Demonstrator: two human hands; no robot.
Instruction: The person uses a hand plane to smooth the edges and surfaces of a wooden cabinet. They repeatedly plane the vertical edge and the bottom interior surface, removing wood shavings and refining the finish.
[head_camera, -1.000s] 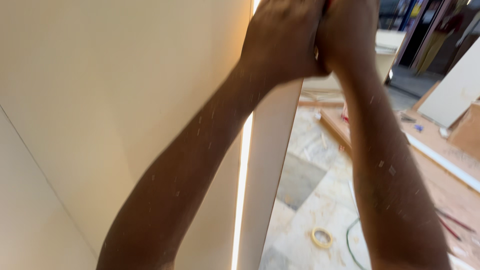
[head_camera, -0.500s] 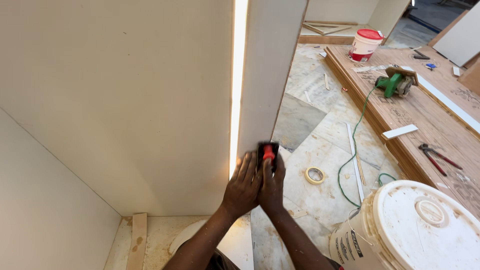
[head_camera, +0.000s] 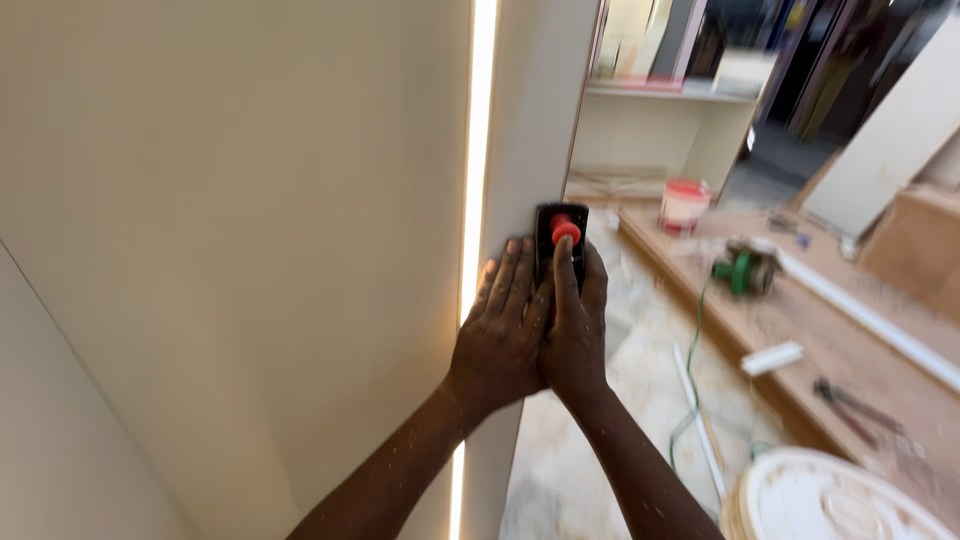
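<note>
Black and red, a small hand tool (head_camera: 560, 245) sits flat against the edge of a tall cream board (head_camera: 530, 120). It has a black body and a round red knob on its front. Both hands press it to the board.

The left hand (head_camera: 505, 335) is at 9 o'clock from the tool. Its fingers lie flat and spread on the board, and they touch the tool's side. The right hand (head_camera: 578, 330) is at 6 o'clock from the tool. It wraps around the tool's lower part, and one long finger points up to the red knob. So the right hand is closed on the tool, and the left hand is open and flat beside it.

A thin bright strip of light (head_camera: 478, 150) runs up and down just left of the board. At 9 o'clock from it is a wide cream panel (head_camera: 250, 220).

At 3 o'clock, well apart from the hands, a green power tool (head_camera: 745, 270) lies on a long wooden plank (head_camera: 850, 350). A white tub with a red lid (head_camera: 684, 205) stands at 1 o'clock. A green cord (head_camera: 690, 370) runs over the stone floor (head_camera: 640, 330). At 5 o'clock, a big white bucket lid (head_camera: 830, 500) is near the bottom edge. Dark pliers (head_camera: 845, 400) lie on the plank at 4 o'clock.
</note>
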